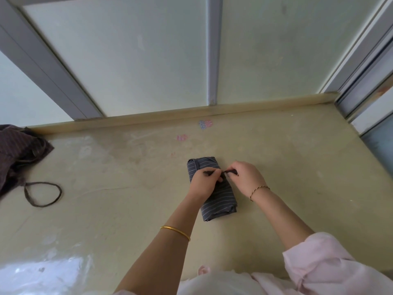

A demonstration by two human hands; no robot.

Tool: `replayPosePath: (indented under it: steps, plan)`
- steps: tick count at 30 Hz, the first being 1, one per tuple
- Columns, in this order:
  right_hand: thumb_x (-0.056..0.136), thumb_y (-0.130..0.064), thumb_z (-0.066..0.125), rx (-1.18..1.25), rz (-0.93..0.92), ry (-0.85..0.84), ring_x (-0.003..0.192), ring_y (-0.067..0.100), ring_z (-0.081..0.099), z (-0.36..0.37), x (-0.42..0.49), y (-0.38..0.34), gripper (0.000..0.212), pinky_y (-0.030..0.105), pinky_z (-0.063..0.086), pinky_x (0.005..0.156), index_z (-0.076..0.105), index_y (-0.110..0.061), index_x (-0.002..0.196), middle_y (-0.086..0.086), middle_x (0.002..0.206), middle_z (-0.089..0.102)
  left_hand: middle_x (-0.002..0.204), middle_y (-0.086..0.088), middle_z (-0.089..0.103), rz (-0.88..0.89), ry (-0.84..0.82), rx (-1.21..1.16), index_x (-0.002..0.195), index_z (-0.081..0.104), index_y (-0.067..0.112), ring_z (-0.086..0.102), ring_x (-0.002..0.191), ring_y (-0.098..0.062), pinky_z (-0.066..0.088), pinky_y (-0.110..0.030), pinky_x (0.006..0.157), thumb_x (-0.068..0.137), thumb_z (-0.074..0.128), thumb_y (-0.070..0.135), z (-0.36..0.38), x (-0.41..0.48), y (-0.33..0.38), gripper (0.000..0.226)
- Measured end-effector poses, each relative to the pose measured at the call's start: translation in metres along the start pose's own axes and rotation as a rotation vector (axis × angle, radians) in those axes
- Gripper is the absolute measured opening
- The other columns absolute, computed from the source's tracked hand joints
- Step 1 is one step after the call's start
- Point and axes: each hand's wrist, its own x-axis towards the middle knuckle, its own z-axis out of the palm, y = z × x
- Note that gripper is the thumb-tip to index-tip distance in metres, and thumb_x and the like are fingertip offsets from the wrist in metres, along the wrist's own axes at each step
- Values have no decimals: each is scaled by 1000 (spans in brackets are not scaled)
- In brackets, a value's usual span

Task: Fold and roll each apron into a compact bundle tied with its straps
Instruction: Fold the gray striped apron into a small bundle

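A grey striped apron (217, 201) lies rolled into a compact bundle on the table, a little right of centre. Both my hands are on top of its middle. My left hand (205, 183) pinches one dark strap end, and my right hand (244, 177) pinches the other strap end. The strap (230, 171) runs taut between the two hands across the roll. Whether a knot sits under my fingers is hidden.
A second, brownish striped apron (19, 154) lies crumpled at the table's left edge, its strap loop (42, 193) spread on the beige table (119, 177). Frosted panels with grey frames stand behind the table. A shiny plastic sheet (44, 271) lies at front left.
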Motion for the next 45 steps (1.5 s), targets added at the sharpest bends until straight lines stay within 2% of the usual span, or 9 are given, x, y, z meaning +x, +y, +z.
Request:
replayPosePath:
  steps: [3,9,13,17,23,26,31,41,45]
  plan:
    - [95,-22,51,-11,-17,68,86,23,61,-3,-4,0,21,35,51,74,70,-15,98,5,92,67,76,6,67,-60,-47,-43,90,69,18,49,63,-4,40,-14,61,97,50,21,-4,3,6,20]
    - [90,-21,57,-144,-197,70,93,20,52,0,-21,-14,14,29,45,73,70,-15,91,2,95,56,79,0,68,-89,-135,-86,100,72,3,57,67,-6,48,-13,64,85,63,-2,-20,13,10,18]
    - [80,3,53,262,-106,69,93,14,53,3,-18,-12,22,22,43,82,56,-17,91,-1,100,52,82,-1,65,-3,-147,36,94,68,5,60,75,-10,50,-14,68,81,65,-6,-18,11,5,17]
    - [87,11,37,411,-97,-6,95,13,55,9,-3,-10,35,21,44,87,53,-12,109,-1,102,57,93,-1,64,178,-41,328,90,59,16,60,90,-19,51,-32,83,79,62,-3,-12,9,1,22]
    - [94,0,42,311,-101,-92,77,4,54,10,21,-7,27,12,41,72,64,-10,107,1,102,65,113,-8,45,348,178,775,110,49,8,44,102,-25,39,-30,70,87,46,-2,6,-1,-8,25]
    - [93,0,46,319,-124,-176,69,-6,50,10,25,-7,28,9,39,67,67,-10,108,-4,93,63,114,-11,42,352,247,790,110,45,5,43,102,-27,35,-31,69,93,43,2,11,-2,-12,18]
    - [91,5,45,367,-143,-312,96,10,56,4,26,-2,34,20,43,87,65,-7,116,3,108,65,105,-11,47,363,263,697,101,46,4,46,94,-28,39,-34,70,97,45,12,11,-1,-18,9]
    - [96,-9,35,-158,-260,-312,89,24,50,-4,28,-16,20,32,41,76,52,-5,105,6,99,47,87,-2,44,390,183,626,81,41,13,39,83,-21,29,-29,70,101,37,16,0,-1,-22,20]
    - [101,-19,29,-304,-241,-241,75,22,51,-1,20,-10,19,32,40,65,46,-12,105,4,93,49,91,-1,50,372,203,524,89,50,10,44,86,-20,32,-26,72,101,35,19,2,-4,-28,21]
